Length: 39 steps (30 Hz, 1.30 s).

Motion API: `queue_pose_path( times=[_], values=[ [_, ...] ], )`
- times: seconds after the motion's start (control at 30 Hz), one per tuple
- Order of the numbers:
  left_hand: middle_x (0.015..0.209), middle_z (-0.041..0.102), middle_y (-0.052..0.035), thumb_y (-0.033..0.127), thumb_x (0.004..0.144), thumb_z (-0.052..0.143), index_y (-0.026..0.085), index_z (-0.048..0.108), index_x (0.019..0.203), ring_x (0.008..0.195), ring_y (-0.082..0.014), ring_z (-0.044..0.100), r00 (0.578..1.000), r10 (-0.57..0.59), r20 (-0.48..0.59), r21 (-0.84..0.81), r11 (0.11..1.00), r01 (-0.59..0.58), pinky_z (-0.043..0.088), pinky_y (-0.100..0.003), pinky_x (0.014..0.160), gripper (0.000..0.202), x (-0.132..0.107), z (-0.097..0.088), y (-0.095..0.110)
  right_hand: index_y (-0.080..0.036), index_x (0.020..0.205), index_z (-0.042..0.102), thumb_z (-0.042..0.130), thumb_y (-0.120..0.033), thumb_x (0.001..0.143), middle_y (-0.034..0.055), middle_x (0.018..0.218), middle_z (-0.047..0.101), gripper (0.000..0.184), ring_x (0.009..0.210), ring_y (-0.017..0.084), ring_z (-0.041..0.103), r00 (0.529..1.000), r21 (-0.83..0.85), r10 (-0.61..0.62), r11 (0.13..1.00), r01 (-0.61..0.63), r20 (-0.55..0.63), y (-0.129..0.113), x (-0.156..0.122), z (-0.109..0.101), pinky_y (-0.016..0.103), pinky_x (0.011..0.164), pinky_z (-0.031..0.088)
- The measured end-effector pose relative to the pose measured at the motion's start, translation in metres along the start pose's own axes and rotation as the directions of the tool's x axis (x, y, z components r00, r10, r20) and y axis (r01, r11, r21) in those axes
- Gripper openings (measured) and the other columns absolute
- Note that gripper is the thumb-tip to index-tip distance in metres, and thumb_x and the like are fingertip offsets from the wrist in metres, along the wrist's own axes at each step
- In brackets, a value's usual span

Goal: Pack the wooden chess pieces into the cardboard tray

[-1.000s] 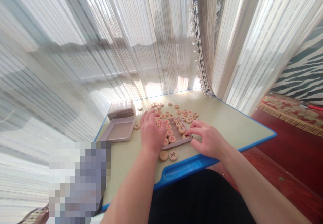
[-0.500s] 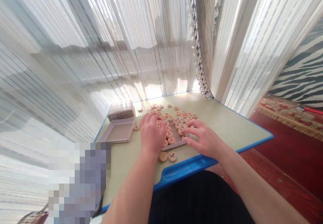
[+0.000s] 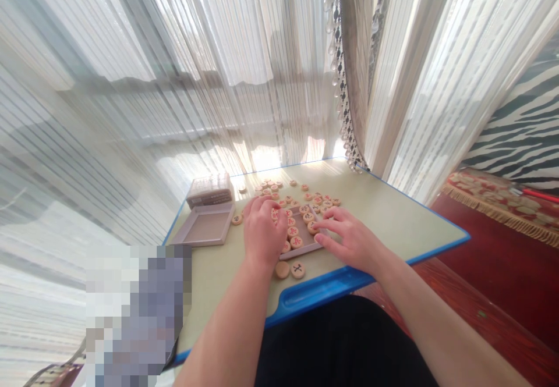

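Observation:
A shallow box tray (image 3: 300, 252) holds rows of round wooden Chinese chess pieces. Red-marked pieces (image 3: 293, 232) fill its left side, and black-marked ones (image 3: 308, 217) line its right side. My left hand (image 3: 264, 230) is curved over the tray's left part, thumb apart from the fingers, touching the red pieces; its palm side is hidden. At the right edge, my right hand (image 3: 347, 234) has its fingers and thumb apart, fingertips against a black piece (image 3: 312, 227). In front of the tray lie a blank-faced piece (image 3: 282, 269) and a black-marked piece (image 3: 298, 270).
Several loose pieces (image 3: 267, 185) are scattered behind the tray on the blue-edged table (image 3: 393, 218). A second box half (image 3: 203, 227) lies at left, with a closed package (image 3: 209, 190) behind it. A blurred-out area (image 3: 148, 311) covers the left front. Curtains hang beyond the table.
My right thumb has shifted slightly left over the tray's right edge, covering the lowest black piece seen there before. My left hand stays nearly still.

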<state>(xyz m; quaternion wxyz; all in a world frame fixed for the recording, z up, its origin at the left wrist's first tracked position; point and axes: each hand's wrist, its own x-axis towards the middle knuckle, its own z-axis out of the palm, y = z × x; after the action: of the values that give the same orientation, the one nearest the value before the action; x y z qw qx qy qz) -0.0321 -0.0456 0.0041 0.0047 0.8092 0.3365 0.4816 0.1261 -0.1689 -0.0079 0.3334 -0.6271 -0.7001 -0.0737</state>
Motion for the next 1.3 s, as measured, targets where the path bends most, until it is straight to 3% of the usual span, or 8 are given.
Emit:
queue_pose_path(
  times=[0.13,0.23,0.3,0.4,0.57,0.8,1.07,1.3],
  values=[
    [0.096,0.063,-0.0069,0.021,0.076,0.051,0.018,0.059,0.076,0.102,-0.0229,0.052,1.0,-0.005,0.019,-0.013,1.0,0.005,0.039,-0.037,0.094,0.009,0.0,-0.002,0.001,-0.022,0.108,0.06,0.045,-0.033,0.087,0.0069,0.097,0.056,0.028,0.095,0.02,0.054,0.997,0.049,0.033,0.998,-0.03,-0.072,0.001,0.0,0.001,0.034,0.087,0.045],
    [0.09,0.063,-0.0073,0.024,0.078,0.047,0.018,0.058,0.077,0.095,-0.0229,0.055,0.994,-0.077,0.073,0.012,0.997,0.077,0.042,-0.037,0.089,0.012,0.0,-0.003,0.0,-0.019,0.109,0.058,0.04,-0.027,0.088,0.0083,0.099,0.057,0.029,0.097,0.02,0.052,0.982,0.003,0.097,0.995,-0.098,-0.163,0.008,0.001,0.004,0.036,0.09,0.043],
    [0.083,0.063,-0.0084,0.031,0.082,0.044,0.018,0.058,0.077,0.089,-0.0237,0.056,0.978,-0.167,0.121,0.063,0.985,0.161,0.043,-0.037,0.084,0.02,0.001,-0.004,0.001,-0.017,0.106,0.061,0.041,-0.026,0.087,0.011,0.1,0.058,0.029,0.099,0.024,0.05,0.948,-0.139,0.191,0.963,-0.231,-0.253,0.015,0.002,0.009,0.041,0.091,0.04],
    [0.079,0.063,-0.0097,0.042,0.088,0.032,0.017,0.058,0.077,0.084,-0.0244,0.058,0.943,-0.283,0.177,0.122,0.957,0.264,0.044,-0.037,0.077,0.037,0.001,-0.007,0.0,-0.019,0.103,0.064,0.045,-0.03,0.084,0.013,0.107,0.058,0.029,0.102,0.029,0.046,0.87,-0.295,0.324,0.848,-0.441,-0.372,0.027,0.002,0.018,0.046,0.089,0.037],
    [0.075,0.064,-0.0091,0.044,0.092,0.016,0.018,0.056,0.069,0.077,-0.0224,0.058,0.924,-0.284,0.257,0.151,0.956,0.252,0.04,-0.033,0.066,0.053,-0.001,-0.01,-0.003,-0.02,0.104,0.064,0.045,-0.027,0.084,0.0113,0.108,0.061,0.029,0.102,0.025,0.048,0.932,-0.335,0.277,0.877,-0.345,-0.233,0.04,0.001,0.027,0.042,0.091,0.035],
    [0.069,0.064,-0.0067,0.047,0.091,0.01,0.019,0.055,0.061,0.071,-0.0193,0.058,0.915,-0.273,0.296,0.135,0.961,0.243,0.037,-0.029,0.062,0.062,-0.004,-0.009,-0.007,-0.024,0.111,0.061,0.044,-0.024,0.084,0.0074,0.12,0.057,0.032,0.108,0.023,0.047,0.969,-0.324,0.224,0.913,-0.247,-0.107,0.033,0.003,0.022,0.04,0.092,0.032],
    [0.072,0.066,-0.0077,0.049,0.09,0.014,0.019,0.06,0.063,0.074,-0.0202,0.059,0.907,-0.292,0.302,0.081,0.956,0.281,0.039,-0.03,0.066,0.061,-0.007,-0.007,-0.012,-0.016,0.082,0.064,0.047,-0.027,0.082,0.0089,0.096,0.066,0.02,0.095,0.022,0.053,0.953,-0.232,0.276,0.926,-0.299,-0.127,0.03,0.002,0.015,0.036,0.087,0.034],
    [0.069,0.067,-0.0078,0.047,0.089,0.019,0.02,0.065,0.066,0.075,-0.0214,0.061,0.879,-0.367,0.306,0.015,0.925,0.381,0.042,-0.03,0.067,0.058,-0.007,-0.007,-0.014,-0.019,0.087,0.067,0.045,-0.023,0.084,0.0063,0.095,0.065,0.022,0.092,0.019,0.054,0.972,-0.193,0.214,0.954,-0.229,-0.093,0.027,0.001,0.011,0.033,0.087,0.034]
  ],
)
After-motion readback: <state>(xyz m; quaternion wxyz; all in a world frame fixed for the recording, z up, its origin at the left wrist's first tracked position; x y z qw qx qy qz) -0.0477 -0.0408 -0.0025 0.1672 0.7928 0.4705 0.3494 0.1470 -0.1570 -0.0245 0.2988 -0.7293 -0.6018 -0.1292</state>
